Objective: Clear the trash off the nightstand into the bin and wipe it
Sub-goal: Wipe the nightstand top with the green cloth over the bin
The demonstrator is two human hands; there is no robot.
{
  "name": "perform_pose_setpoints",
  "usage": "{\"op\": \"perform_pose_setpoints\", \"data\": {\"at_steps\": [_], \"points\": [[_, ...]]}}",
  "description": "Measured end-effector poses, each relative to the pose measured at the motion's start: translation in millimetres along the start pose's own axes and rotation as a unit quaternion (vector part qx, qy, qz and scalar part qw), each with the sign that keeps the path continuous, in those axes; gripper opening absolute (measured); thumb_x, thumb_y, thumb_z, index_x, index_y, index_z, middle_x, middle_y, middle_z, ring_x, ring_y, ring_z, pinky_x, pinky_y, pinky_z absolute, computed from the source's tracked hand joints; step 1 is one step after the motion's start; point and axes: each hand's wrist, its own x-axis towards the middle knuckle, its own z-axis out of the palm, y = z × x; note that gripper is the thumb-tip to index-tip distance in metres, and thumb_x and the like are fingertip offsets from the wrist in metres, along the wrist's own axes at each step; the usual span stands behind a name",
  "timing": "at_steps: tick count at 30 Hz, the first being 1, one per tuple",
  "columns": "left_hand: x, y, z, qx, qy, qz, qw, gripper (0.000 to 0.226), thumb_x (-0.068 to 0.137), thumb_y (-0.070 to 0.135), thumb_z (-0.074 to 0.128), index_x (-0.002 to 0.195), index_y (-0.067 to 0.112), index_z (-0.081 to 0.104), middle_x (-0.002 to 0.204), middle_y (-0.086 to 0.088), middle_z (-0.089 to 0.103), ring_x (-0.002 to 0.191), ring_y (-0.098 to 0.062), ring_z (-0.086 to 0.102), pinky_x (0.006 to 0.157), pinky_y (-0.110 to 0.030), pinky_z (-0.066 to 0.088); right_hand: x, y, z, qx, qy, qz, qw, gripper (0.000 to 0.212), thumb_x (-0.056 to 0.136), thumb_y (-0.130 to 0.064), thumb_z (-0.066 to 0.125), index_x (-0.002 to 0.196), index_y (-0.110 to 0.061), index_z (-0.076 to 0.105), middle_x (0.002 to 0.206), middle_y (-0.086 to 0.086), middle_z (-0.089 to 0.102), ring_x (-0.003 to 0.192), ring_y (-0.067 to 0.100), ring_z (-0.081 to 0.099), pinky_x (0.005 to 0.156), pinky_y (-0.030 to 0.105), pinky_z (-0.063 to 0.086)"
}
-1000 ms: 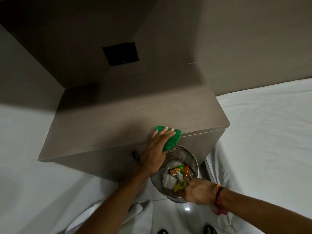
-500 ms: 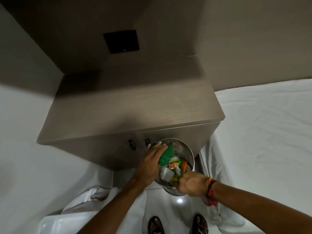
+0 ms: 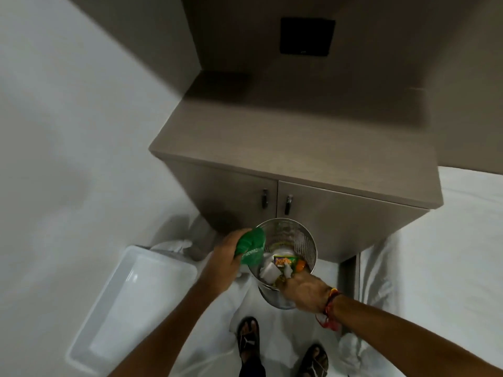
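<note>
The brown nightstand (image 3: 285,140) has a bare top and two front doors with small handles. In front of it I hold a round metal mesh bin (image 3: 296,240), tilted toward me, with my right hand (image 3: 304,292) gripping its near rim. Inside lie white paper scraps and a colourful wrapper (image 3: 285,261). My left hand (image 3: 226,259) clutches a crumpled green cloth (image 3: 251,244) at the bin's left rim, partly over the opening.
A white plastic tub (image 3: 130,306) sits on the white bedding at lower left. White bed sheets lie on both sides of the nightstand. A dark square wall panel (image 3: 307,36) hangs above. My sandalled feet (image 3: 280,346) stand on the floor below the bin.
My left hand swept the green cloth off the nightstand's front edge and brought it down to the bin's left rim. The view swung left, showing the white tub.
</note>
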Motion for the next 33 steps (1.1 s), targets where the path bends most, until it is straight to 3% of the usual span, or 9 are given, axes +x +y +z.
{"op": "perform_pose_setpoints", "data": {"at_steps": [4, 6, 10, 15, 24, 27, 29, 31, 33], "points": [[-12.7, -21.7, 63.0, -0.052, 0.031, -0.024, 0.998, 0.05, 0.094, 0.003, 0.054, 0.137, 0.03, 0.049, 0.128, 0.01, 0.061, 0.116, 0.004, 0.059, 0.098, -0.012, 0.05, 2.4, -3.9, 38.2, 0.014, -0.056, 0.006, 0.998, 0.037, 0.092, -0.007, 0.043, 0.124, -0.008, 0.061, 0.119, 0.017, 0.07, 0.105, 0.039, 0.068, 0.088, 0.048, 0.057], [-9.8, -43.6, 95.8, -0.031, 0.059, -0.034, 0.997, 0.054, 0.093, 0.003, 0.055, 0.14, 0.027, 0.046, 0.133, 0.005, 0.058, 0.12, 0.003, 0.055, 0.103, -0.016, 0.048, 8.0, -1.7, 64.7, 0.01, -0.058, 0.029, 0.998, 0.024, 0.078, -0.006, 0.066, 0.1, -0.01, 0.074, 0.09, 0.01, 0.078, 0.078, 0.029, 0.076, 0.069, 0.035, 0.063], [14.4, -111.6, 174.2, 0.072, 0.077, -0.072, 0.992, 0.062, 0.089, 0.008, 0.053, 0.147, 0.022, 0.038, 0.145, -0.007, 0.05, 0.128, -0.02, 0.054, 0.103, -0.033, 0.052, 25.0, 8.1, 175.0, 0.006, -0.008, 0.086, 0.996, 0.01, 0.069, -0.017, 0.074, 0.077, -0.013, 0.079, 0.05, -0.002, 0.067, 0.04, 0.014, 0.063, 0.04, 0.021, 0.054], [37.6, -201.4, 253.9, 0.167, 0.01, -0.082, 0.982, 0.07, 0.085, -0.005, 0.059, 0.148, 0.016, 0.038, 0.147, -0.012, 0.046, 0.131, -0.031, 0.05, 0.1, -0.044, 0.055, 39.3, 21.9, 314.6, -0.038, 0.089, 0.212, 0.973, 0.035, 0.096, 0.002, 0.033, 0.101, -0.002, 0.067, 0.042, -0.002, 0.055, 0.034, 0.015, 0.053, 0.042, 0.027, 0.055], [44.2, -273.1, 318.0, 0.205, -0.067, -0.043, 0.975, 0.076, 0.081, -0.01, 0.054, 0.15, 0.015, 0.037, 0.152, -0.011, 0.039, 0.133, -0.033, 0.048, 0.1, -0.046, 0.054, 66.8, 46.0, 422.1, 0.007, 0.048, 0.282, 0.958, 0.049, 0.073, -0.007, 0.036, 0.089, -0.003, 0.081, 0.041, 0.002, 0.056, 0.03, 0.02, 0.054, 0.034, 0.021, 0.043], [46.6, -271.4, 315.2, 0.221, -0.078, -0.019, 0.972, 0.075, 0.081, -0.008, 0.055, 0.15, 0.015, 0.037, 0.153, -0.012, 0.038, 0.14, -0.032, 0.039, 0.107, -0.047, 0.049, 66.4, 39.7, 421.7, 0.112, 0.014, 0.334, 0.936, 0.045, 0.082, -0.002, 0.039, 0.112, 0.002, 0.072, 0.065, 0.017, 0.068, 0.054, 0.03, 0.069, 0.047, 0.031, 0.053], [48.9, -262.0, 305.5, 0.245, -0.081, -0.009, 0.966, 0.075, 0.081, -0.006, 0.054, 0.151, 0.016, 0.036, 0.154, -0.012, 0.037, 0.142, -0.032, 0.034, 0.111, -0.049, 0.043, 68.4, 40.1, 403.6, 0.256, -0.037, 0.418, 0.871, 0.035, 0.095, -0.012, 0.047, 0.128, -0.006, 0.06, 0.097, 0.02, 0.071, 0.088, 0.036, 0.069, 0.073, 0.039, 0.055], [50.8, -243.8, 289.7, 0.261, -0.078, -0.005, 0.962, 0.075, 0.082, -0.005, 0.054, 0.151, 0.017, 0.035, 0.155, -0.011, 0.036, 0.145, -0.033, 0.03, 0.116, -0.049, 0.038, 77.7, 37.3, 357.4, 0.411, 0.059, 0.518, 0.748, 0.029, 0.1, -0.032, 0.054, 0.116, -0.01, 0.064, 0.098, 0.017, 0.072, 0.09, 0.036, 0.067, 0.078, 0.038, 0.052], [50.4, -211.4, 262.3, 0.249, -0.052, 0.004, 0.967, 0.073, 0.081, -0.007, 0.051, 0.15, 0.016, 0.038, 0.154, -0.012, 0.039, 0.145, -0.033, 0.031, 0.118, -0.048, 0.036, 91.8, 40.6, 285.6, 0.673, 0.153, 0.532, 0.491, 0.045, 0.098, -0.049, 0.055, 0.099, -0.007, 0.068, 0.095, 0.024, 0.075, 0.083, 0.036, 0.07, 0.073, 0.037, 0.057]]}}
